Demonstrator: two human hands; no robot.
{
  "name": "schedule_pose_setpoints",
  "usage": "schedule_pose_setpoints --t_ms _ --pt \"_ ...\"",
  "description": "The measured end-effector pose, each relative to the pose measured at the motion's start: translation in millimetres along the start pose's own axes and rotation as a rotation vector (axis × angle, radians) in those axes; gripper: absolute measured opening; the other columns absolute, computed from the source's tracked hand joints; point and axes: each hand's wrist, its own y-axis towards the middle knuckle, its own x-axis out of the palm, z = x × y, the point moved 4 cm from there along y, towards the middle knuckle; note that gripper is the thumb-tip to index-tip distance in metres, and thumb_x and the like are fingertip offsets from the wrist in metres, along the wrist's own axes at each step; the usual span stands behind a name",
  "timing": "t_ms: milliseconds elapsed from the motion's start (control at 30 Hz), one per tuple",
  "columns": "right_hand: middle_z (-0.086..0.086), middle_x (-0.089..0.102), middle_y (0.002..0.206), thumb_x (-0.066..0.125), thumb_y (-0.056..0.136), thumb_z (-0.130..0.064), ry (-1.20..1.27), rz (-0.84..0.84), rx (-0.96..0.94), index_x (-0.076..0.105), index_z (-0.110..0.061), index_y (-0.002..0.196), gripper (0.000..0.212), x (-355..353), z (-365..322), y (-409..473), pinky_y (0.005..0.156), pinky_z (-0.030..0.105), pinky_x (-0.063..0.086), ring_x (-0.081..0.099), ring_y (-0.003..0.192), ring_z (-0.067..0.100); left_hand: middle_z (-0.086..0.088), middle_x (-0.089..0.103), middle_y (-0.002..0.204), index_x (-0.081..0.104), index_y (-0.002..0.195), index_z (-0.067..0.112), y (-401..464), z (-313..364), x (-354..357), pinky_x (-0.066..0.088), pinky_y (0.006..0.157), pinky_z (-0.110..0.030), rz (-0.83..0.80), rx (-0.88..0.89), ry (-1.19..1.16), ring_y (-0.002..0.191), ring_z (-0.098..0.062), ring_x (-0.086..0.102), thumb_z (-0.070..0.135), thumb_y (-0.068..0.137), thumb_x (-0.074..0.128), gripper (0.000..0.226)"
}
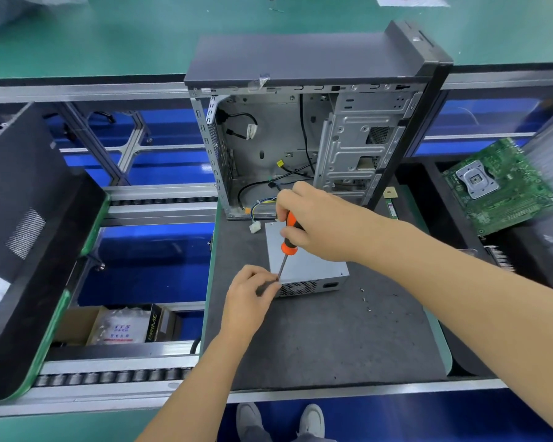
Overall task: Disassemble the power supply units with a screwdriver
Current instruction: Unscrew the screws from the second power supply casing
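Small grey metal power supply box (307, 264) lies on dark mat (332, 339), just before open silver computer case (300, 138). Right hand (313, 221) grips orange-and-black screwdriver (288, 240) by handle. Left hand (253, 293) pinches shaft at tip, steadying it on box's near-left top corner. Step judged: undoing cover screw. Next calls for downward pressure and turning with bit seated.

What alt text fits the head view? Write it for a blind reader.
A right hand grips an orange-handled screwdriver while the left hand steadies its tip at the corner of a grey power supply unit. Behind stands an open computer case; loose screws lie nearby.
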Motion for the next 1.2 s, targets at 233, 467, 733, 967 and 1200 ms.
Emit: schedule_pose_setpoints --t_ms 233,467,733,967,1200 --pt "-0.005 0.041 0.106 0.052 0.094 -0.016 0.109 -0.023 -0.039 0.048 -0.029 0.102 0.015 0.0 1.5 -0.5 0.071 0.03 0.035 0.042 0.083 0.015 0.014 0.061 0.093 0.077 0.091 0.025 6.9 -6.0 1.2 0.044 0.072 -0.007 -0.067 -0.131 -0.059 0.083 -0.005 0.058 0.02 0.083 0.08 0.01" --pt "-0.014 0.041 0.099 0.054 0.091 -0.01 0.2 -0.058 -0.058 0.051 -0.033 0.094 0.024 -2.6 7.2 0.4 0.069 0.022 0.037 0.043 0.086 0.0 0.016 0.06 0.092 0.068 0.083 0.038 16.0 -2.8 -3.5 0.045 0.068 -0.008 -0.165 -0.197 -0.018 0.085 0.001 0.058 0.028 0.085 0.079 0.015" --pt "-0.01 0.054 0.089 0.065 0.083 -0.025 0.257 0.196 0.078 0.055 -0.033 0.087 0.014 -23.5 48.7 -4.6 0.063 0.015 0.037 0.051 0.079 0.002 0.017 0.059 0.092 0.062 0.088 0.033 20.6 11.4 -3.9 0.039 0.077 -0.009 -0.171 -0.07 0.045 0.092 -0.005 0.053 0.02 0.096 0.064 0.016" --pt "-0.003 0.069 0.078 0.067 0.083 -0.032 0.642 0.524 0.482 0.061 -0.027 0.081 0.009 -24.9 117.2 -32.6 0.05 0.018 0.05 0.068 0.06 0.011 0.003 0.071 0.092 0.076 0.101 0.009 4.8 50.8 11.4 0.051 0.079 -0.021 -0.084 0.231 0.046 0.083 -0.013 0.065 0.007 0.093 0.068 0.011" --pt "-0.001 0.069 0.08 0.068 0.087 -0.035 0.761 0.539 0.583 0.062 -0.025 0.084 0.012 2.0 140.6 -58.4 0.054 0.019 0.051 0.069 0.06 0.007 0.004 0.071 0.106 0.074 0.111 0.015 -14.4 59.6 87.5 0.048 0.093 -0.024 -0.393 0.123 0.053 0.097 -0.012 0.064 0.016 0.097 0.063 0.018"
